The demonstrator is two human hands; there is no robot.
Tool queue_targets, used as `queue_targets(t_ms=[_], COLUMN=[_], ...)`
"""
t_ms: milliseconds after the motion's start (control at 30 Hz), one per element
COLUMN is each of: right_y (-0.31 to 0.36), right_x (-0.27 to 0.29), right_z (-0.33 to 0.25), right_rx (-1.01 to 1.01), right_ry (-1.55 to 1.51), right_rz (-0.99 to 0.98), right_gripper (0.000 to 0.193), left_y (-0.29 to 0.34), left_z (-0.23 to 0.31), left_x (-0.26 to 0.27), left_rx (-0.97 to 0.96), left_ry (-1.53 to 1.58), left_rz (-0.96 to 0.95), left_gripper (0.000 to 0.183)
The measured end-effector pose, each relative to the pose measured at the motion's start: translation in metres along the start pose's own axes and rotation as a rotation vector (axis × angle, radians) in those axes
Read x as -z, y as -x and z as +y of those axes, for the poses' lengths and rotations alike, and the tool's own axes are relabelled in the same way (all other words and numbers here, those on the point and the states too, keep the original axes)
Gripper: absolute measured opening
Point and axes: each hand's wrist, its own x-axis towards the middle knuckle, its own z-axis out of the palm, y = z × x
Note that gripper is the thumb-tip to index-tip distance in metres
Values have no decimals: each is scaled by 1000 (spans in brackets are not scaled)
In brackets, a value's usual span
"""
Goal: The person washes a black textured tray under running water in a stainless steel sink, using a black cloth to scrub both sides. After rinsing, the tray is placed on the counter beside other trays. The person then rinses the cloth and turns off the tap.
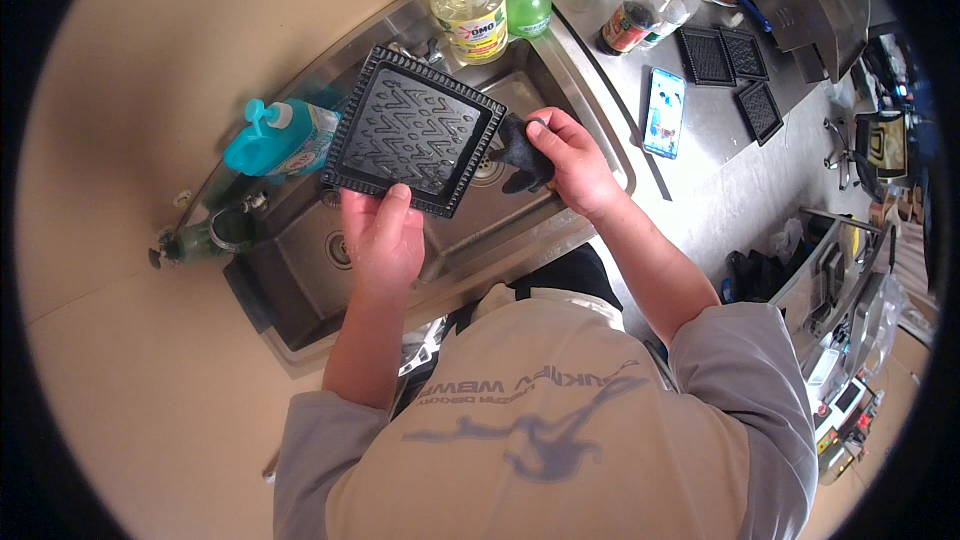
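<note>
left hand (385,240) clamped on the near edge of a black square tray (405,135), thumb on top, tray held tilted above the metal sink (440,248). right hand (575,165) pinching a dark cloth (522,155) at the tray's right edge (can't tell if cloth and tray touch). teal bottle (290,140) left of tray, yellow-liquid bottle (468,15) and green bottle (528,8) behind sink. table (628,80) at right: lit phone (664,112), three more black trays (708,55).
</note>
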Motion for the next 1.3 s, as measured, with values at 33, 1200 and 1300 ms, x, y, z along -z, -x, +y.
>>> queue_targets(t_ms=[33,1200,1300], right_y=[1,3,3], right_x=[0,-7,-15], right_z=[0,-4,-11], right_rx=[-1,43,69], right_ry=[-2,-33,42], right_rz=[1,113,129], right_gripper=[20,17,18], left_y=[0,-3,-3], left_z=[0,1,-1], left_x=[0,-1,1], left_rx=[0,15,13], left_ry=[0,-73,-84], left_rz=[3,59,63], left_gripper=[57,46,45])
